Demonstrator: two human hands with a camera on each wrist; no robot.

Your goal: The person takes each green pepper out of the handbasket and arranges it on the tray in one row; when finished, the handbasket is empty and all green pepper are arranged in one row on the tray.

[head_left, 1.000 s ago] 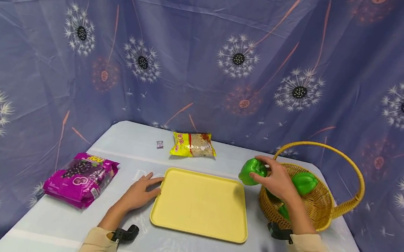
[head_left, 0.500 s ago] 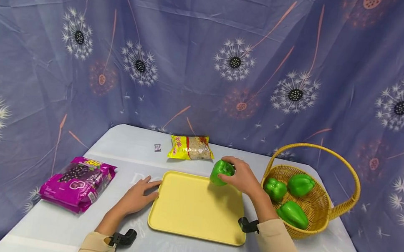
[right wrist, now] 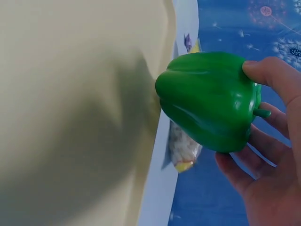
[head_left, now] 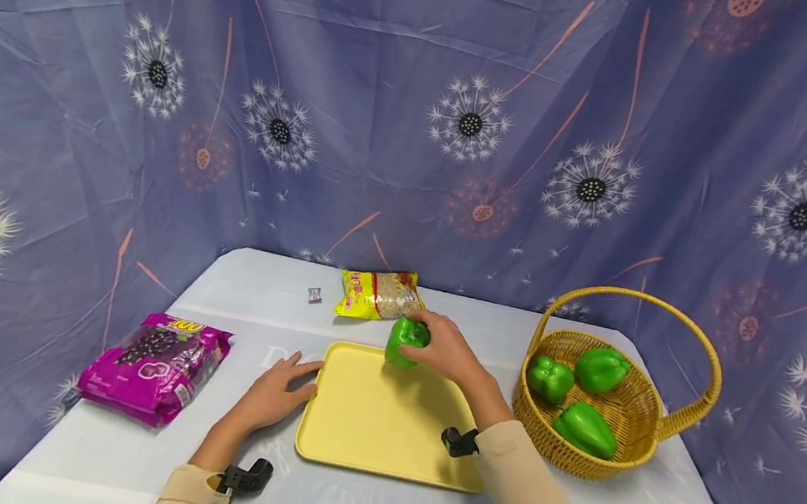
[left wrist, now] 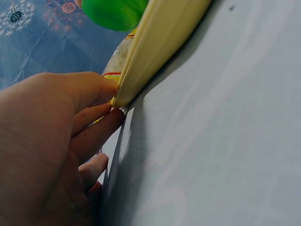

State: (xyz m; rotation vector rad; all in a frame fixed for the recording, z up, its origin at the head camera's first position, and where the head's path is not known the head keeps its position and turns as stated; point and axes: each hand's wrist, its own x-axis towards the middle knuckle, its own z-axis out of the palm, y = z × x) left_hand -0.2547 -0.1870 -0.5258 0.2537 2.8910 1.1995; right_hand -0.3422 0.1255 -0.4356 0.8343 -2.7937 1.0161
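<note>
Fingers and thumb of my right hand (head_left: 446,348) grip a green bell pepper (head_left: 405,343) over the far part of a yellow tray (head_left: 390,419). In the right wrist view the pepper (right wrist: 207,99) lies sideways, stem toward the palm, its shadow falling on the tray (right wrist: 61,94). My left hand (head_left: 276,392) rests on the table by the tray's left side. The left wrist view has its thumb and fingertips right at the rim of the tray (left wrist: 155,42), the fingers loosely extended.
A wicker basket (head_left: 645,437) with a tall handle stands at the right, holding three more green peppers (head_left: 586,430). A purple grape-print bag (head_left: 155,369) lies at the left. Behind the tray are a yellow snack packet (head_left: 379,294) and a small wrapped piece (head_left: 314,296).
My right hand has carried the green bell pepper leftward from beside the basket to above the tray's far edge. The left hand stays by the tray.
</note>
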